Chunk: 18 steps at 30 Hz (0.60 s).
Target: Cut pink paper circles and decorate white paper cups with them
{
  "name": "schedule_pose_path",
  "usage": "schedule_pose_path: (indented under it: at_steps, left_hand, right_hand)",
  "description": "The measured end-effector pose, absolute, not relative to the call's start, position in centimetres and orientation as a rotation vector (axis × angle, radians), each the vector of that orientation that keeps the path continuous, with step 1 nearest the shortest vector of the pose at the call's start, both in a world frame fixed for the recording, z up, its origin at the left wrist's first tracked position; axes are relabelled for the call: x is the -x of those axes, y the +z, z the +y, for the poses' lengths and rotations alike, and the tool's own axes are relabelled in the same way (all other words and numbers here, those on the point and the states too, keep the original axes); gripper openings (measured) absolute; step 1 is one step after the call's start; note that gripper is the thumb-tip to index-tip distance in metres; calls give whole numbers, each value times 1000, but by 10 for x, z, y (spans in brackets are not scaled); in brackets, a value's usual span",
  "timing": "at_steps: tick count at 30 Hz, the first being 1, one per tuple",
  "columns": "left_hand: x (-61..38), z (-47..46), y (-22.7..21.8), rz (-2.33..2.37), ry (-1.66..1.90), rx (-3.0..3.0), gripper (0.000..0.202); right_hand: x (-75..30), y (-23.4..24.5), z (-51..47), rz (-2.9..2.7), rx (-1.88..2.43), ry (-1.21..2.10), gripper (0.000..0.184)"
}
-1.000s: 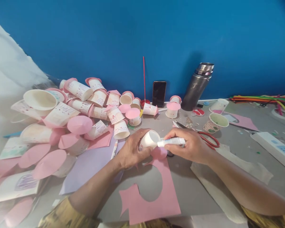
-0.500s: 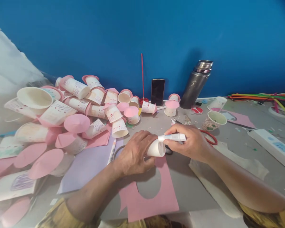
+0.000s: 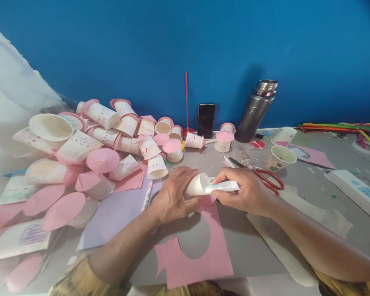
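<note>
Left hand [image 3: 174,198] gripped paper cup [image 3: 196,185], right end bare; right hand [image 3: 247,190] pinched squeeze tube [image 3: 226,186] there. Pink-topped cups [image 3: 102,160], left, looked done.

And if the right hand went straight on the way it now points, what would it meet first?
Most likely the paper cup in the left hand; the white tube in the right hand appears at its rim, though depth is unclear.
</note>
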<state>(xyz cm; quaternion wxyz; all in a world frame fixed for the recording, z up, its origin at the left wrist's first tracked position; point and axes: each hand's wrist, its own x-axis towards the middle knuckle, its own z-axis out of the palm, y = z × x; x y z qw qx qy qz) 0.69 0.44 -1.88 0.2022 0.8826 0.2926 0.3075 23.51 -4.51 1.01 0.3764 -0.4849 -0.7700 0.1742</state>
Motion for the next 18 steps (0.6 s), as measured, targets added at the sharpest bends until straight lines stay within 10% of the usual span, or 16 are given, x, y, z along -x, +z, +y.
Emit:
schedule_pose_path:
  at_steps: [18]
  left_hand:
    - [-9,-3,-11,678,745,-2295,51]
  right_hand:
    - [-228,16,-52,-1869,1093,369,4]
